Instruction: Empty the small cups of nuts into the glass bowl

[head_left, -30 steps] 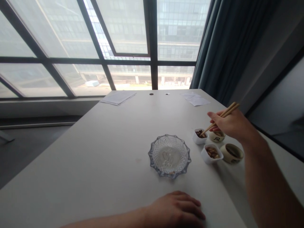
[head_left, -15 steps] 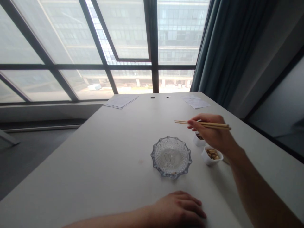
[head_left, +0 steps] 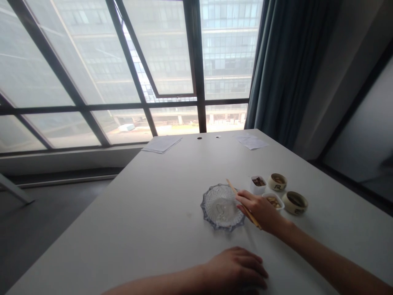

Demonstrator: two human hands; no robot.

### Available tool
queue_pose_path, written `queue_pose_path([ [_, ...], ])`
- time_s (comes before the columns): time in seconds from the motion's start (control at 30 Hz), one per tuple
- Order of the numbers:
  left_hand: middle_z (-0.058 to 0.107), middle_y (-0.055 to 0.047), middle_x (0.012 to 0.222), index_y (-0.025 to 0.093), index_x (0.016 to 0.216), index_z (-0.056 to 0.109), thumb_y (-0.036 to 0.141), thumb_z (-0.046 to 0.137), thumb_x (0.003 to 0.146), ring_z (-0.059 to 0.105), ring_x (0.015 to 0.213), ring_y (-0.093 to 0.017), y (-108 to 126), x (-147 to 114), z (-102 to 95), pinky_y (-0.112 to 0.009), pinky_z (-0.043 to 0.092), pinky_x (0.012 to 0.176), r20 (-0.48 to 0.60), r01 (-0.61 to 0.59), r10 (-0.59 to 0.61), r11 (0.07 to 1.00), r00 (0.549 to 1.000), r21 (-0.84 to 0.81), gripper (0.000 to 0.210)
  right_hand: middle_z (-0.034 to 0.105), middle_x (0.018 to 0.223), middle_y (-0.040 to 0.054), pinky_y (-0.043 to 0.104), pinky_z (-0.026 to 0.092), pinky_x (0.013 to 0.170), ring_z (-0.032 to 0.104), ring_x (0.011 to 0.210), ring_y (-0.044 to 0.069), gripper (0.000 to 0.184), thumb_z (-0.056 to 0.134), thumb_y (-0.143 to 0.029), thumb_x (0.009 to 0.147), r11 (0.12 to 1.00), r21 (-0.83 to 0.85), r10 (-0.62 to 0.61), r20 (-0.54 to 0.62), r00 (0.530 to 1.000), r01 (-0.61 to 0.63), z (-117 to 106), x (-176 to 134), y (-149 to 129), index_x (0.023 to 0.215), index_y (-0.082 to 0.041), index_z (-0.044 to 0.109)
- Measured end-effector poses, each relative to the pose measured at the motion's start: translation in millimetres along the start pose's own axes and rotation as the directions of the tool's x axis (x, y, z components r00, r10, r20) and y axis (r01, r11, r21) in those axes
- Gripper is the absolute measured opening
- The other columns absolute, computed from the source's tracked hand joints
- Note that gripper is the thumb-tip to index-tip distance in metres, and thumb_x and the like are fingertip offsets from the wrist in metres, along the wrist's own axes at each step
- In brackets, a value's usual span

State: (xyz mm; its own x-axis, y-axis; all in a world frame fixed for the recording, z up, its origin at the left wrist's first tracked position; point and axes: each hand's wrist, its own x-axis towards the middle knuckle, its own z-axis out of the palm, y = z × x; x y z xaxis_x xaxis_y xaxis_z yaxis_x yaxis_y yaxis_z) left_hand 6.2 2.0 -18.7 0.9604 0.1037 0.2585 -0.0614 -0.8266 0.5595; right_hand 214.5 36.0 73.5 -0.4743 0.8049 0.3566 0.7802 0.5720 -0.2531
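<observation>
My right hand [head_left: 258,208] is closed around a pair of wooden chopsticks [head_left: 232,186], whose tips point away from me over the right rim of a scalloped glass bowl [head_left: 211,221]. Behind that hand, a white cup of pale brown pieces [head_left: 274,200] is partly hidden. A second white cup [head_left: 258,187] holds dark pieces just beyond it. Two beige ceramic cups, one nearer [head_left: 296,204] and one farther [head_left: 278,182], stand to the right; the farther bears a dark character. My left hand [head_left: 236,268] lies flat on the table in front of the bowl, fingers stretched to the right.
The white table [head_left: 147,213] reaches toward large windows. Stacked papers [head_left: 162,144] lie at its far left corner, more paper [head_left: 252,142] at the far right. A dark curtain [head_left: 276,73] hangs at the right beyond the table.
My right hand has come down and left toward the glass bowl, turning the chopsticks to slant across its right rim. The two beige cups now show. My view has tilted up slightly; my left hand stays down.
</observation>
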Motion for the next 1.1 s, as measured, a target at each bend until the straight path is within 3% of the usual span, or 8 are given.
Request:
queue_pose_path([
  [0.1,0.074,-0.008,0.136,0.020,0.119,0.072,0.034,0.063,0.104,0.061,0.140,-0.023,6,0,-5.3,-0.034,0.039,0.123,-0.006,0.015,-0.015,1.000,1.000,0.004,0.023,0.069,0.134,0.0185,0.045,0.062,0.096,0.074,0.116,0.033,0.033,0.060,-0.029,0.104,0.999,-0.037,0.001,0.014,1.000,0.000,5,-9,0,0.133,-0.014,0.068],
  [0.3,0.075,-0.008,0.133,0.021,0.122,0.072,0.029,0.063,0.100,0.065,0.135,-0.024,10,0,-10.3,-0.034,0.040,0.123,-0.044,-0.005,0.005,1.000,0.999,0.010,0.025,0.049,0.160,0.0299,0.056,0.043,0.121,0.049,0.149,0.042,0.089,0.072,-0.063,0.090,0.994,-0.104,0.032,0.089,0.996,-0.023,21,-22,-3,0.154,-0.003,0.054],
  [0.43,0.076,-0.011,0.129,0.018,0.122,0.073,0.027,0.062,0.099,0.067,0.131,-0.025,11,2,-10.8,-0.033,0.043,0.120,-0.083,-0.048,0.050,0.999,0.995,0.019,0.027,0.039,0.168,0.0270,0.055,0.030,0.129,0.036,0.158,0.039,0.104,0.081,-0.060,0.081,0.993,-0.115,0.058,0.156,0.986,-0.040,27,-22,-8,0.161,-0.004,0.046],
  [0.63,0.075,-0.014,0.128,0.017,0.128,0.071,0.028,0.062,0.099,0.068,0.129,-0.026,17,3,-15.5,-0.034,0.043,0.121,-0.079,-0.058,0.059,0.998,0.995,0.022,0.032,0.025,0.175,0.0210,0.055,0.025,0.131,0.024,0.163,0.036,0.111,0.085,-0.030,0.076,0.994,-0.105,0.019,0.179,0.984,0.000,16,-36,-6,0.169,-0.008,0.029],
  [0.77,0.069,-0.014,0.142,0.018,0.141,0.065,0.033,0.060,0.103,0.059,0.142,-0.029,26,2,-21.3,-0.036,0.037,0.125,0.008,-0.014,0.014,0.998,1.000,0.054,0.042,0.024,0.178,0.0071,0.047,0.030,0.131,0.022,0.164,0.024,0.100,0.059,-0.006,0.088,0.991,-0.118,-0.062,0.044,0.997,0.067,5,-77,1,0.174,-0.025,0.012],
  [0.93,0.040,-0.012,0.170,0.023,0.165,0.041,0.035,0.053,0.108,0.032,0.160,-0.036,42,-6,-25.4,-0.054,0.022,0.131,0.123,0.120,-0.145,0.975,0.982,0.186,0.059,0.025,0.177,0.0143,0.053,0.035,0.128,0.023,0.164,0.031,0.091,0.057,-0.030,0.103,0.988,-0.149,0.004,-0.158,0.987,-0.027,13,-128,3,0.174,-0.020,0.002],
  [1.03,0.032,-0.010,0.173,0.029,0.170,0.030,0.035,0.050,0.110,0.025,0.161,-0.039,46,-20,-19.6,-0.062,0.019,0.130,0.115,0.223,-0.259,0.939,0.959,0.260,0.063,0.021,0.177,0.0169,0.062,0.036,0.125,0.019,0.164,0.038,0.097,0.061,-0.048,0.102,0.989,-0.147,-0.006,-0.120,0.993,-0.011,32,-141,3,0.175,-0.021,0.003],
  [1.1,0.030,-0.007,0.174,0.035,0.169,0.030,0.035,0.053,0.109,0.024,0.161,-0.040,45,-28,-13.6,-0.065,0.019,0.129,0.054,0.267,-0.298,0.911,0.953,0.314,0.064,0.017,0.178,0.0164,0.066,0.032,0.125,0.015,0.164,0.041,0.098,0.061,-0.059,0.099,0.993,-0.115,-0.002,-0.016,1.000,0.000,43,-142,2,0.175,-0.022,0.010],
])
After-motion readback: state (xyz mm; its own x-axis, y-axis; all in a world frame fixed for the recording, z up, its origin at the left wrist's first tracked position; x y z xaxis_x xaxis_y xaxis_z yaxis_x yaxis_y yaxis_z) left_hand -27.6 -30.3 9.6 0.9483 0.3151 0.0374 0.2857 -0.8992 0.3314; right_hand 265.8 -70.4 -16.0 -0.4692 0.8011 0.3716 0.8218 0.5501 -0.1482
